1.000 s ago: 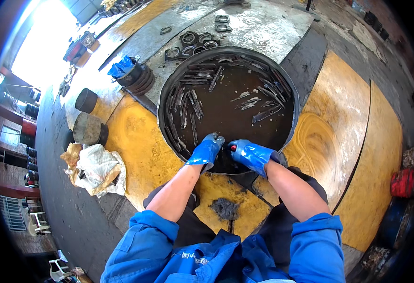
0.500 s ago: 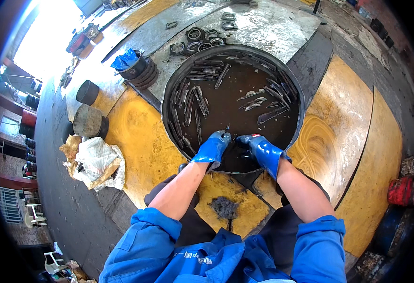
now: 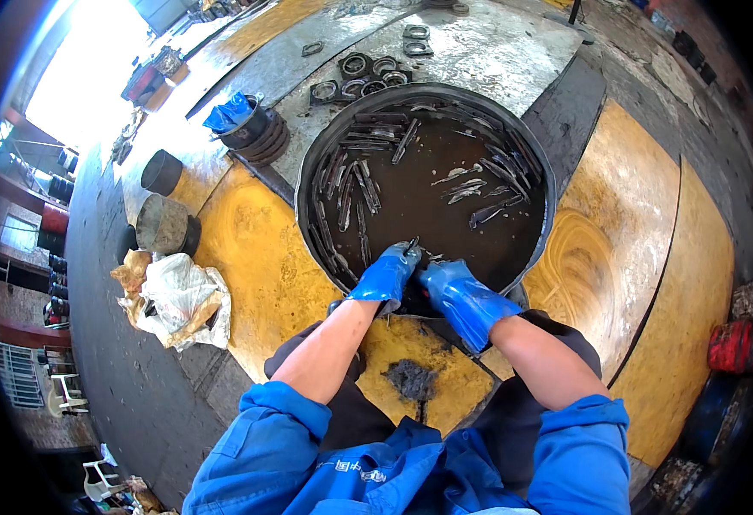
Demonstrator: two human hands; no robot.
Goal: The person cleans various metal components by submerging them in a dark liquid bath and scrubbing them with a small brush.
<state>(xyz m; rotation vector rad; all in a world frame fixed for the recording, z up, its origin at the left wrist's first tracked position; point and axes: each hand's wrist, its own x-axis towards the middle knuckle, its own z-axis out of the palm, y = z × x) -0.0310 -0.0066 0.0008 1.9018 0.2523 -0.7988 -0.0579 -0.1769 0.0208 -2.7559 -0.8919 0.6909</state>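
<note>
A large round metal tub [image 3: 551,184] of murky brown liquid stands before me, with dark, narrow strip-like pieces [image 3: 366,187] lying around its inner wall. Both my hands wear blue rubber gloves and work at its near rim. My left hand [image 3: 387,273] is closed around a dark strip, whose tip [image 3: 412,245] pokes out past the fingers. Close beside it on the right, my right hand [image 3: 462,293] is turned inward with curled fingers. A bit of red shows beneath that hand; what it grips is hidden.
Dark ring-shaped parts [image 3: 355,65] lie beyond the tub. Left of it stand a pot holding blue gloves [image 3: 241,124], two buckets [image 3: 162,221] and a white plastic bag [image 3: 179,296]. Yellow boards [image 3: 265,249] cover the floor. A red container [image 3: 733,346] sits far right.
My right hand has drawn back from the liquid toward me and left, its wrist turning inward; the red bit on it is now mostly hidden. My left hand has barely moved.
</note>
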